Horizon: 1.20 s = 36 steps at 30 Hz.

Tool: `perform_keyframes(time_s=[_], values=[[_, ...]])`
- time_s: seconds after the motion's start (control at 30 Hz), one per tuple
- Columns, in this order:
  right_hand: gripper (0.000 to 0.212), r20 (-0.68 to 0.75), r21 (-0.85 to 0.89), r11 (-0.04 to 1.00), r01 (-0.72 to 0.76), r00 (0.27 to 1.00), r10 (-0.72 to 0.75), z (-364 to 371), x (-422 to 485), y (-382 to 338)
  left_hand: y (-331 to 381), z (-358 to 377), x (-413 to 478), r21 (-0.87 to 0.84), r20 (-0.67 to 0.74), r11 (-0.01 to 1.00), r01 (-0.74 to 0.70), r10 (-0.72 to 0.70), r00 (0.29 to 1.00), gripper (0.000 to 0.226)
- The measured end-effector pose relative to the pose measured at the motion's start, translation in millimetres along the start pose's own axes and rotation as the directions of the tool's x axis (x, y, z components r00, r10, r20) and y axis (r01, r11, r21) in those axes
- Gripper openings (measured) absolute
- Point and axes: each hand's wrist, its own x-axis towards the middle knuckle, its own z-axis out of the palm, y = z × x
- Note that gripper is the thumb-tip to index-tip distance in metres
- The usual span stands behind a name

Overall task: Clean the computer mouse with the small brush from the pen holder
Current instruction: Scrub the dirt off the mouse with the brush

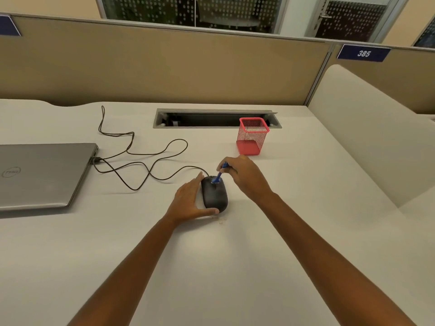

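Right hand pinching blue brush, bristles at twelve o'clock on black mouse, left hand flat, fingers straight, bracing nine o'clock side

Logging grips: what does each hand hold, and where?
Right hand: small blue brush, by its upper handle. Left hand steadies black computer mouse, along its side.

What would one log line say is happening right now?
step: brushing | right hand: holds blue brush on mouse front | left hand: braces mouse side
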Motion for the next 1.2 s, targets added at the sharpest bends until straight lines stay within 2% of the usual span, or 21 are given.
perform_keyframes(time_s=[0.17, 0.37, 0.57, 0.7, 0.8, 0.9, 0.97, 1.1, 1.2], values=[[0.019, 0.122, -0.069, 0.998, 0.003, 0.993, 0.006, -3, 0, -4, -2, 0, 0, -0.006, 0.016, 1.000, 0.013, -0.013, 1.000, 0.119], [0.021, 0.090, -0.038, 0.999, 0.007, 0.996, -0.003, -19, 11, -14, -3, 2, 1, 0.001, 0.025, 1.000, 0.024, -0.024, 0.999, 0.121], [0.021, 0.144, -0.073, 0.997, -0.015, 0.989, 0.025, -8, 1, -10, -5, 3, 1, 0.000, 0.034, 1.000, 0.023, -0.023, 0.999, 0.118], [0.018, 0.208, -0.006, 1.000, 0.008, 0.978, -0.007, -15, -2, -5, -4, 3, 0, -0.001, 0.001, 1.000, 0.002, -0.002, 1.000, 0.120], [0.016, 0.107, 0.052, 0.998, 0.041, 0.993, -0.046, -18, 3, -3, -4, 2, 0, -0.009, 0.007, 1.000, 0.004, -0.004, 1.000, 0.120], [0.017, -0.056, 0.079, 0.997, 0.026, 0.998, -0.021, -12, 13, -3, -4, 2, 0, -0.011, 0.006, 1.000, 0.004, -0.004, 1.000, 0.117], [0.018, -0.104, 0.070, 0.998, -0.002, 0.995, 0.010, -4, 20, -3, -4, 2, 0, -0.014, 0.008, 1.000, 0.011, -0.011, 1.000, 0.119], [0.020, -0.035, 0.016, 0.999, -0.038, 0.999, 0.039, 13, 22, 1, -4, 1, -1, -0.038, -0.008, 0.999, 0.009, -0.010, 1.000, 0.116], [0.019, 0.009, -0.145, 0.989, 0.022, 1.000, -0.021, 16, 16, -1, -4, 1, -1, -0.056, 0.000, 0.998, 0.014, -0.014, 1.000, 0.118]])
